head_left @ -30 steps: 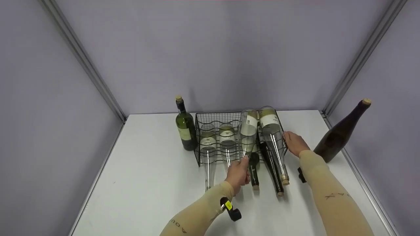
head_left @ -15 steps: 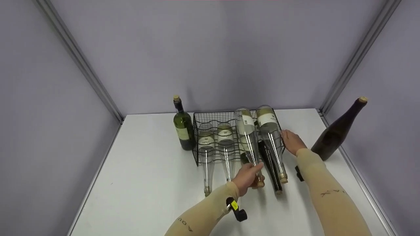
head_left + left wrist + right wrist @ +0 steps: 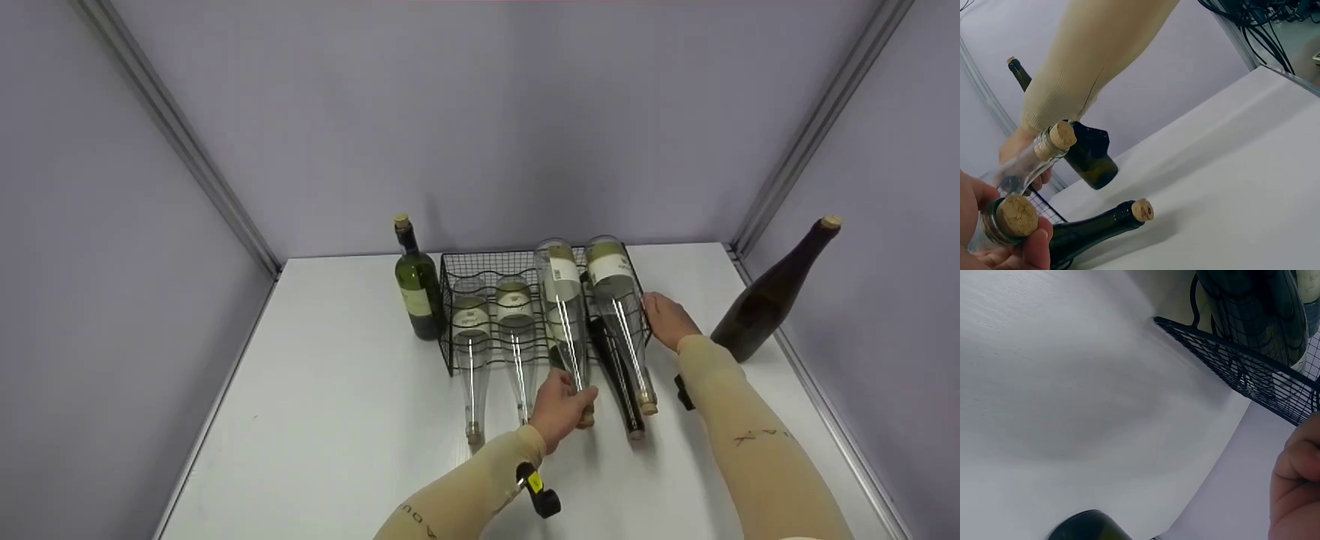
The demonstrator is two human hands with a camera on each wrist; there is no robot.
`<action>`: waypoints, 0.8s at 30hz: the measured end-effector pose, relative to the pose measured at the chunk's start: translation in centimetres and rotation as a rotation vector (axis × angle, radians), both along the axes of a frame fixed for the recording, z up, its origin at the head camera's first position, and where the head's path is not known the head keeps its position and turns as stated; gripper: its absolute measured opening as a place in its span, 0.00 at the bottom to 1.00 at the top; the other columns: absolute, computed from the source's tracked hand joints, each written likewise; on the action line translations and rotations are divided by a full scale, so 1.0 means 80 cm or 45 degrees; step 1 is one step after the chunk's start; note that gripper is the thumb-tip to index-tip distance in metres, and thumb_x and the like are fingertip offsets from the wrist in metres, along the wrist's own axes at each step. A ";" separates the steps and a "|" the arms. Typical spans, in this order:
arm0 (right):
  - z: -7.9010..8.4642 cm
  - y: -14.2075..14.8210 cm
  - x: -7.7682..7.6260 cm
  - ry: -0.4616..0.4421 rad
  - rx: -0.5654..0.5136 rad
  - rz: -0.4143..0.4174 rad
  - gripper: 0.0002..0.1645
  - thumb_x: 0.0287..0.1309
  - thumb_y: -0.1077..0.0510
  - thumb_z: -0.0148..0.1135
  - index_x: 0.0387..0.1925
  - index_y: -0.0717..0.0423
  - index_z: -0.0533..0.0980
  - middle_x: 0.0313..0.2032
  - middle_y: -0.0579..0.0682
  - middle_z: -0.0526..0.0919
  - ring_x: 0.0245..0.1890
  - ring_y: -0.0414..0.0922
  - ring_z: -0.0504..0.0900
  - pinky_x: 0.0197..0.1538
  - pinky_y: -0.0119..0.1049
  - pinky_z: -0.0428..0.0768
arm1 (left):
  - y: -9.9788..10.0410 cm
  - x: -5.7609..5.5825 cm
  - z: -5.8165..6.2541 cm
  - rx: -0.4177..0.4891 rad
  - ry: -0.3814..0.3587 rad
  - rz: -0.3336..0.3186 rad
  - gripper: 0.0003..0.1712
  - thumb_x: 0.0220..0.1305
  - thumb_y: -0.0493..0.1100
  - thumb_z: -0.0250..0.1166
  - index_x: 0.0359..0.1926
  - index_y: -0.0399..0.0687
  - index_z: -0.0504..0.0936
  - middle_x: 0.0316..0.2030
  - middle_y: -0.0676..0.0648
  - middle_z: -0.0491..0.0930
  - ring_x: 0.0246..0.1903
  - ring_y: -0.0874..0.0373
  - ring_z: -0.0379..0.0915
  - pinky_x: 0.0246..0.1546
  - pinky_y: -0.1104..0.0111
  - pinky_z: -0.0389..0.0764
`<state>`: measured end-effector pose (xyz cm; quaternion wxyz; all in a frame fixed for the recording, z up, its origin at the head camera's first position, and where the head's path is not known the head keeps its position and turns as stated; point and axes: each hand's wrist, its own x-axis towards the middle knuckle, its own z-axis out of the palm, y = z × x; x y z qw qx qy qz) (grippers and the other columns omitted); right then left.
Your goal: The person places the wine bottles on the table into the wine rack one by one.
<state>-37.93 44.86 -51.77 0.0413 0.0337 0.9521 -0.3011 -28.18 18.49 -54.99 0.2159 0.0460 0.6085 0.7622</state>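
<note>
My left hand (image 3: pixel 556 411) grips the neck of a clear glass bottle (image 3: pixel 570 322). The bottle lies on top of the black wire rack (image 3: pixel 487 264), base toward the back wall. Up close in the left wrist view, thumb and fingers curl round this neck, just behind its cork (image 3: pixel 1018 215). A green bottle beneath it is mostly hidden. My right hand (image 3: pixel 670 319) holds the rack's right side; its curled fingers (image 3: pixel 1303 461) meet the wire edge in the right wrist view. Another clear bottle (image 3: pixel 616 281) lies parallel on top, with a dark bottle (image 3: pixel 619 379) below.
Two clear bottles (image 3: pixel 471 322) lie lower in the rack's left half, necks frontward. A green bottle (image 3: pixel 420 292) stands upright left of the rack. A tall brown bottle (image 3: pixel 765 307) stands right, behind the right forearm. Panels enclose the white table (image 3: pixel 337 420) at back and sides.
The clear bottle's neck has swung right and down onto the rack, with my left hand moving along. My right hand has stayed at the rack's side.
</note>
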 end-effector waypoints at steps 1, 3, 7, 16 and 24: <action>0.000 0.000 0.000 -0.004 -0.006 -0.005 0.39 0.66 0.36 0.18 0.48 0.62 0.65 0.46 0.60 0.72 0.50 0.55 0.69 0.50 0.52 0.65 | -0.001 -0.001 0.000 0.004 0.001 -0.009 0.19 0.57 0.39 0.63 0.44 0.38 0.63 0.21 0.48 0.71 0.14 0.59 0.64 0.15 0.69 0.70; 0.001 0.000 0.000 -0.008 -0.018 -0.008 0.38 0.67 0.37 0.19 0.50 0.63 0.65 0.49 0.61 0.71 0.52 0.56 0.68 0.52 0.53 0.64 | -0.004 -0.002 -0.001 0.020 -0.011 -0.033 0.19 0.58 0.40 0.62 0.46 0.39 0.65 0.21 0.47 0.72 0.14 0.59 0.63 0.16 0.69 0.71; 0.000 0.000 0.000 -0.019 -0.026 -0.019 0.38 0.67 0.37 0.19 0.50 0.62 0.64 0.48 0.60 0.71 0.51 0.55 0.68 0.51 0.53 0.64 | -0.007 -0.005 -0.005 0.097 -0.048 -0.081 0.24 0.59 0.41 0.60 0.54 0.37 0.66 0.23 0.45 0.74 0.16 0.59 0.66 0.21 0.65 0.76; 0.003 -0.001 0.000 -0.025 -0.041 -0.009 0.33 0.68 0.39 0.21 0.43 0.60 0.64 0.41 0.58 0.70 0.45 0.52 0.68 0.47 0.49 0.65 | -0.017 -0.018 -0.018 0.500 -0.178 -0.334 0.11 0.65 0.42 0.52 0.41 0.37 0.65 0.31 0.42 0.75 0.27 0.53 0.74 0.32 0.62 0.78; -0.001 0.001 -0.002 -0.033 -0.049 -0.026 0.40 0.65 0.34 0.18 0.51 0.60 0.64 0.52 0.60 0.69 0.54 0.55 0.66 0.54 0.52 0.63 | -0.018 -0.023 -0.025 0.621 -0.276 -0.455 0.21 0.69 0.50 0.45 0.54 0.39 0.63 0.29 0.45 0.75 0.24 0.54 0.75 0.32 0.63 0.77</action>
